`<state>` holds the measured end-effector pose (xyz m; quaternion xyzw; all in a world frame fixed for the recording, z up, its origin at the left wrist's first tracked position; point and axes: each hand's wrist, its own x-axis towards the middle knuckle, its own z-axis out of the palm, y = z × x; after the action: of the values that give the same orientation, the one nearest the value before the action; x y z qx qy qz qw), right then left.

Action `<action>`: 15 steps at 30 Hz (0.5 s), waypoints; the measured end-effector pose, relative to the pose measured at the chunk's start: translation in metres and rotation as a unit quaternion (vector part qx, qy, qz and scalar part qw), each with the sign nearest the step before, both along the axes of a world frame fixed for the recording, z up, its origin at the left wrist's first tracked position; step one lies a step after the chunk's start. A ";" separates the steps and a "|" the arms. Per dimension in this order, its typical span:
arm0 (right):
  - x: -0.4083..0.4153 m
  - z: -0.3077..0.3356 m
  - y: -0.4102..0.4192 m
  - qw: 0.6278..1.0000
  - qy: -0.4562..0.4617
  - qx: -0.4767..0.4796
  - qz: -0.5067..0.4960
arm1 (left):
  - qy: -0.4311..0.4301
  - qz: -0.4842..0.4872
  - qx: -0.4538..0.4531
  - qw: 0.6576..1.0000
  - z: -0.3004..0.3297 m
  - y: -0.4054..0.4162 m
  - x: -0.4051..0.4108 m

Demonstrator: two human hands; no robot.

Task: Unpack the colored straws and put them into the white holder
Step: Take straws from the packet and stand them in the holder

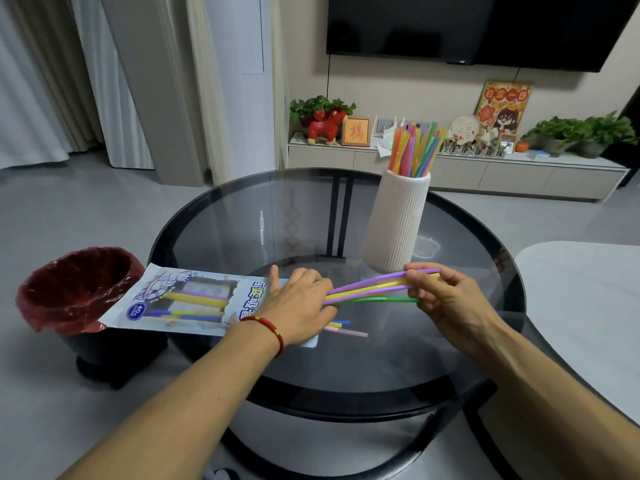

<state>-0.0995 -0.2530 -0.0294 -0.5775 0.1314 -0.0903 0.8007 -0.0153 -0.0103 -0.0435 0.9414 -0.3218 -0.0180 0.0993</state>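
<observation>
carefully now: your left hand [298,306] presses flat on the straw packet [180,303], which overhangs the glass table [221,216] toward the red-lined bin [76,289]. ease up and it could slide off. your right hand [446,299] pinches a few purple, yellow and green straws [367,289], half drawn out; they may fan and drop short of the white holder [398,220].

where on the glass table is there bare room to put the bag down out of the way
Bare glass lies at the far left, behind the straw bag and left of the white holder; also the near rim in front of both hands. Crowded: the middle strip with the left hand, right hand, pulled straws and loose straws.
</observation>
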 end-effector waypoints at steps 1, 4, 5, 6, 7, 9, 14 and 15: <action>0.000 0.001 -0.002 1.000 -0.006 0.009 -0.008 | 0.000 0.002 0.013 1.000 0.000 0.000 -0.001; 0.002 0.005 -0.009 0.999 -0.022 0.019 -0.044 | 0.008 0.005 0.035 0.999 0.000 -0.002 -0.003; 0.003 0.007 -0.011 0.998 -0.018 0.013 -0.057 | 0.009 0.005 0.037 0.999 0.000 -0.003 -0.004; 0.003 0.008 -0.011 0.998 -0.009 0.011 -0.060 | 0.007 0.007 0.037 0.999 0.000 -0.004 -0.005; 0.003 0.008 -0.010 0.998 0.006 0.018 -0.051 | 0.006 0.009 0.035 0.999 0.001 -0.005 -0.005; 0.000 0.009 -0.003 0.998 0.050 0.043 0.007 | 0.002 0.018 0.024 1.000 0.003 -0.007 -0.005; 0.005 -0.003 0.059 0.992 0.084 -0.023 0.092 | 0.001 0.000 -0.020 1.000 0.000 -0.018 -0.013; 0.009 -0.005 0.071 0.995 0.065 -0.044 0.060 | -0.001 -0.011 -0.024 1.000 0.000 -0.022 -0.016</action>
<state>-0.0905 -0.1817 -0.0340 -0.6238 0.1444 -0.0101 0.7680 -0.0308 -0.0318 -0.0438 0.9350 -0.3331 -0.0100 0.1216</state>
